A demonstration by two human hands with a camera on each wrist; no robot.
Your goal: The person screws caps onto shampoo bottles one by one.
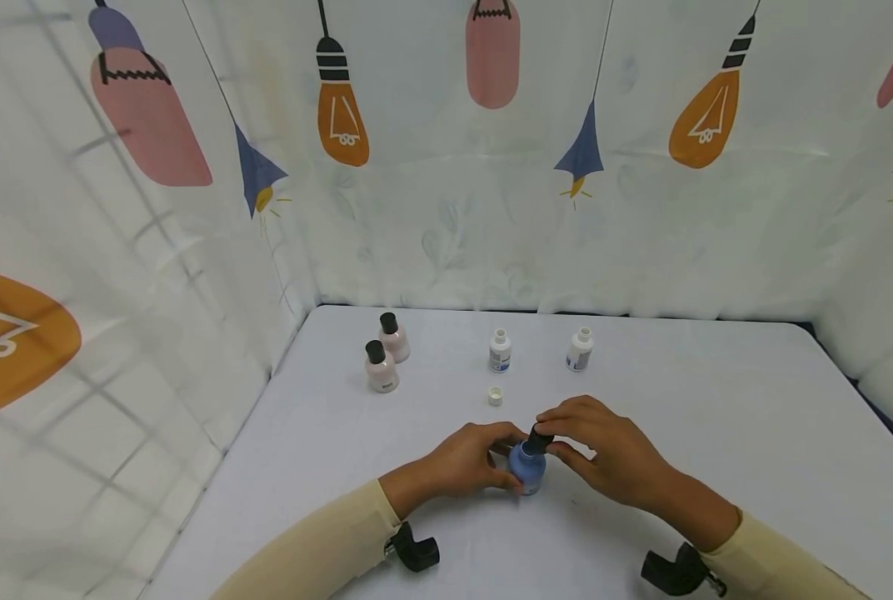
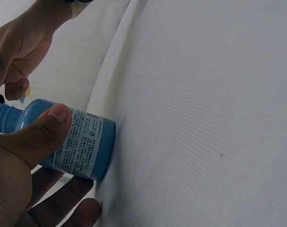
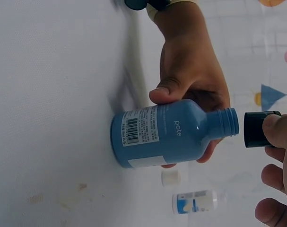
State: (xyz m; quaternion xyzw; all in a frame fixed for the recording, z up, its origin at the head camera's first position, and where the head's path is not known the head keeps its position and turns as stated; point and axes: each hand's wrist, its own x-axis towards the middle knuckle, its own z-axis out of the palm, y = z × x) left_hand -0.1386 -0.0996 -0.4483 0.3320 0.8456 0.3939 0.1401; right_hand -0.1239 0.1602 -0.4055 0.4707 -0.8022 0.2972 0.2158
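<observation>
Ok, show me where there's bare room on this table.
The widest bare stretch lies right of the right hand and the rightmost white bottle. Another lies between the pink bottles and the left sleeve. It's crowded around the blue bottle: left hand on it, black cap by its mouth.

One blue bottle [image 3: 157,135] was in play, plus one loose black cap [image 3: 257,130], two hands [image 1: 471,460], two black-capped pinkish bottles [image 1: 382,375], two small white bottles [image 1: 500,353], one little white cap [image 1: 495,397], all over just one desk [image 1: 731,408]!

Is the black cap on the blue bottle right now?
No, the right wrist view shows a gap between the black cap and the blue bottle.
</observation>
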